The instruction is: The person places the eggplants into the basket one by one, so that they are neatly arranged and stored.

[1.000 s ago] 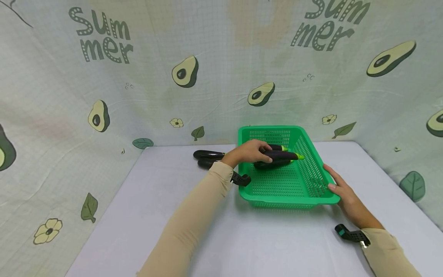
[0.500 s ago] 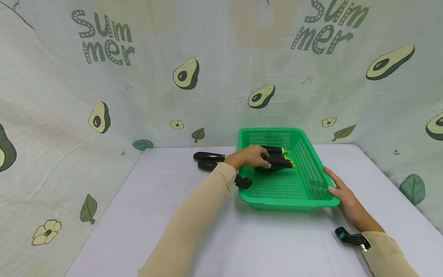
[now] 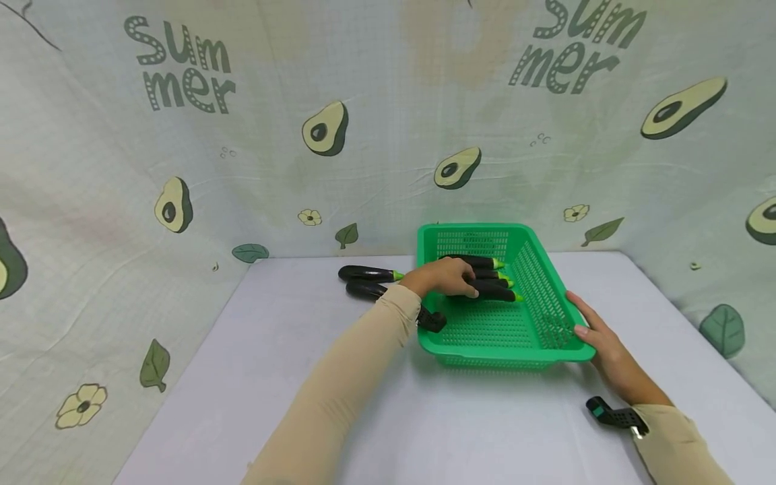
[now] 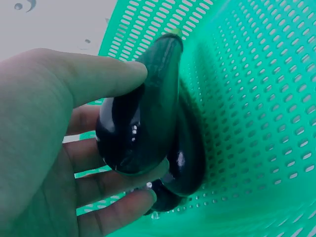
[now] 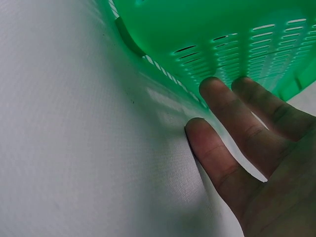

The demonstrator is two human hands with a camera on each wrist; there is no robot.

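My left hand (image 3: 447, 276) reaches over the left side of a green plastic basket (image 3: 485, 353) and holds a dark eggplant (image 3: 497, 292) inside it. In the left wrist view the thumb lies on top of this glossy eggplant (image 4: 143, 118) and the fingers curl round its side and blunt end. Another eggplant (image 4: 186, 153) lies right beside it. Several eggplants with green stem ends, among them a rear eggplant (image 3: 479, 262), lie in the basket. My right hand (image 3: 609, 347) grips the basket's right rim, thumb on top; its fingers (image 5: 217, 98) touch the outer wall from below.
Two more eggplants lie on the white table left of the basket, a rear eggplant (image 3: 366, 273) and a front eggplant (image 3: 362, 289) partly behind my left arm. A printed cloth backdrop (image 3: 388, 135) rises behind the table (image 3: 273, 337).
My left hand has lowered the eggplant from above the others and shifted it towards the basket's near side. The right hand and the basket have stayed in place.
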